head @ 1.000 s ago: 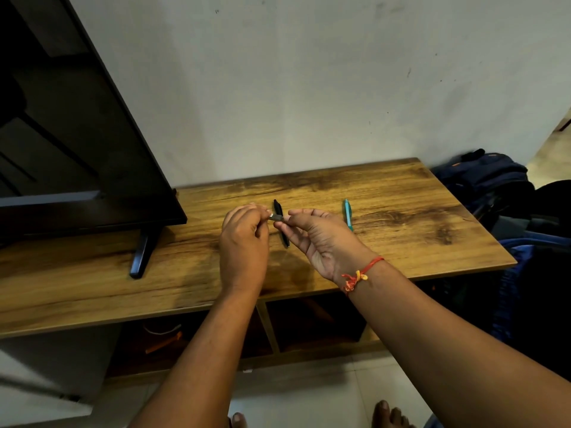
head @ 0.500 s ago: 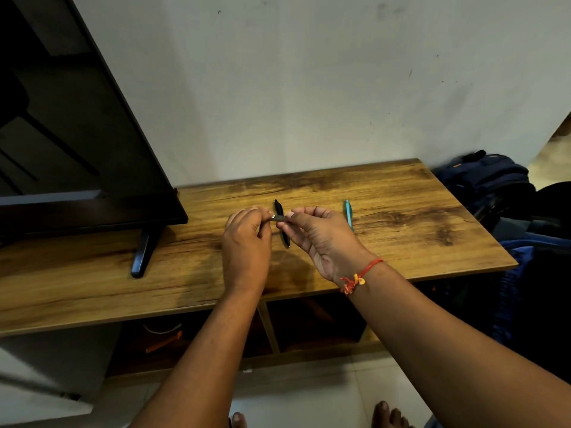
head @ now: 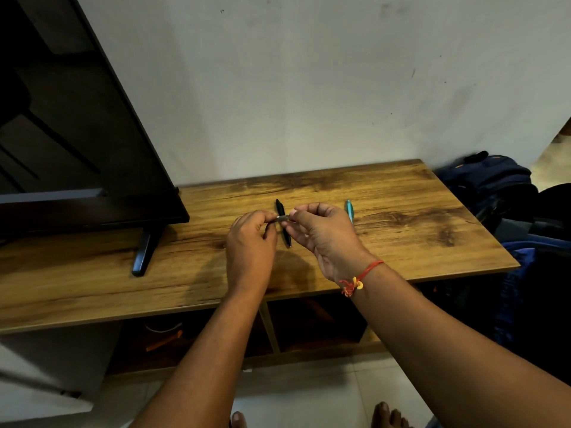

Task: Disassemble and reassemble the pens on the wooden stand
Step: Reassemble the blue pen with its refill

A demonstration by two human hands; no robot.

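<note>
Hands meet above the wooden worktop: my left hand and my right hand each pinch one end of a small dark pen part held level between them. Black pen lies on the worktop directly behind the part. Teal pen lies beside my right hand. TV foot stands well to the left.

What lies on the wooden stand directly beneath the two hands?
A black pen lies on the wooden stand beneath the left hand and right hand. The small piece they pinch crosses its middle, hiding that part.
</note>
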